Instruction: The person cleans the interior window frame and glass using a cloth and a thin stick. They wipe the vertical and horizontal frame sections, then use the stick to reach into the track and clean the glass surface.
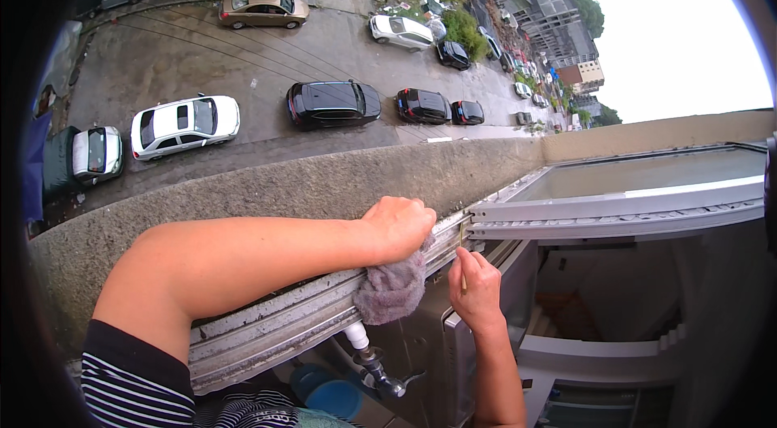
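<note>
My left hand [399,227] is closed on a damp, greyish-purple cloth [391,288] that hangs over the dirty metal window track [273,322]. To its right, my right hand [476,285] pinches a thin, yellowish stick [463,276]. The stick's upper end reaches the track beside the end of the sliding window's frame [613,218]. What the stick's tip touches is too small to tell. My left forearm lies across the track and hides part of it.
A rough concrete ledge [255,191] runs outside the track, with a street and parked cars far below. Inside, under the track, are a metal tap [388,382] on a white pipe, blue basins [331,397] and a dark appliance-like cabinet [419,355].
</note>
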The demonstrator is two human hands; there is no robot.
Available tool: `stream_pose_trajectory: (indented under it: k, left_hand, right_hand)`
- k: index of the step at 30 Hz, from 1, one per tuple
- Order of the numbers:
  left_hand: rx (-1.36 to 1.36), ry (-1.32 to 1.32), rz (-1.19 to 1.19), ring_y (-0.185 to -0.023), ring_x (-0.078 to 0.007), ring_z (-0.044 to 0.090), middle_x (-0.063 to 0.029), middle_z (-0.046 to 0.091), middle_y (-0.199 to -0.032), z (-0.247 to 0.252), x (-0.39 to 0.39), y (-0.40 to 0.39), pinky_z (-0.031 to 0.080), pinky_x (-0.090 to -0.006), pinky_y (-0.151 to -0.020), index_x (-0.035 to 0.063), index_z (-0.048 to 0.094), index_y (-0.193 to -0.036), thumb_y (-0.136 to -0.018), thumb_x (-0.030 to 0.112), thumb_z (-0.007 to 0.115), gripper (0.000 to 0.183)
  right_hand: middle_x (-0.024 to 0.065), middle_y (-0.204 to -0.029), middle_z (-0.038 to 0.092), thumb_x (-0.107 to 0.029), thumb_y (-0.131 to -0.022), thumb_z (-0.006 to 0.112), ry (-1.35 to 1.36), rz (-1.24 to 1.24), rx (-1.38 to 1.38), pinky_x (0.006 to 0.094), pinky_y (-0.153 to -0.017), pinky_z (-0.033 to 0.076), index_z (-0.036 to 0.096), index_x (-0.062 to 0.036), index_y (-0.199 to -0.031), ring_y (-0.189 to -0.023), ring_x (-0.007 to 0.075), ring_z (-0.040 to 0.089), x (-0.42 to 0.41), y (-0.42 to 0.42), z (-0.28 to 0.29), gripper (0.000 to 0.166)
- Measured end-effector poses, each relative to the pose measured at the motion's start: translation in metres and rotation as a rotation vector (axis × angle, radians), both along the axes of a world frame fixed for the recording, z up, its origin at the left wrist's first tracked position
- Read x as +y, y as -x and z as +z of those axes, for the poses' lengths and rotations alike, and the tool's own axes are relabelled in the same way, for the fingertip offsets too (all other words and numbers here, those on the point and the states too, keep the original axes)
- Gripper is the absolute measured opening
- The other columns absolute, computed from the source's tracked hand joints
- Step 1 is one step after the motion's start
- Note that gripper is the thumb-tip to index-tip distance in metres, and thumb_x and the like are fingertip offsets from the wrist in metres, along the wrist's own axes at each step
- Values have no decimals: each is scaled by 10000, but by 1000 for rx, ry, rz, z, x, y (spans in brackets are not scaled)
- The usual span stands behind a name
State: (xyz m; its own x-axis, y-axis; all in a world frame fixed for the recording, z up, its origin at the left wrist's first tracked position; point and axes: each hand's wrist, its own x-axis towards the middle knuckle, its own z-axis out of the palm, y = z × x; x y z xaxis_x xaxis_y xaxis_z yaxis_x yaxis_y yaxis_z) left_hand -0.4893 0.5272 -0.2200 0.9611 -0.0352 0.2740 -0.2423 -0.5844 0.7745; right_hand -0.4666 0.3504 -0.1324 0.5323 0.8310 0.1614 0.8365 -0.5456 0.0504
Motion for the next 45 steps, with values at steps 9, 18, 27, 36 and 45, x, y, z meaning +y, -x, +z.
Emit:
stream_pose_trajectory:
  k: [9, 18, 27, 36, 45]
  left_hand:
    - [44, -8, -46, -789, -339, 606, -161, 595, -832, -3, 0, -2, 501, -433, -679, 37, 569, -814, -817, 169, 513, 143]
    - [-8, 0, 0, -762, -335, 606, -152, 591, -819, -5, 0, 0, 500, -435, -664, 37, 565, -805, -808, 175, 537, 142]
    - [-21, 11, 5, -760, -336, 603, -149, 588, -804, -7, -2, -1, 497, -435, -657, 38, 566, -802, -806, 184, 551, 146]
    - [-36, 19, 5, -743, -334, 603, -151, 586, -787, -7, -1, -2, 498, -433, -646, 34, 563, -786, -807, 179, 548, 147]
    - [-67, 45, 7, -716, -331, 600, -145, 579, -770, -9, 0, -2, 497, -433, -619, 33, 554, -773, -797, 164, 544, 134]
  right_hand:
    - [144, -680, 538, 22, -791, 558, -19, -55, 35, 370, -535, 450, 575, 52, -964, -585, 301, 548, -24, 7, 28, 177]
    - [114, -661, 513, -53, -764, 572, 194, -84, -269, 376, -513, 468, 543, 23, -864, -596, 278, 564, -8, 2, -18, 129]
    - [131, -645, 528, -73, -750, 578, 155, -192, -297, 372, -505, 484, 475, -22, -759, -571, 300, 578, 13, 1, -33, 114]
    - [147, -651, 538, -65, -760, 572, 138, -230, -321, 406, -497, 468, 477, -18, -752, -563, 319, 573, 19, -8, -47, 107]
    - [128, -658, 519, -70, -766, 553, 190, -265, -338, 376, -503, 478, 471, -21, -750, -586, 291, 581, 20, -12, -55, 97]
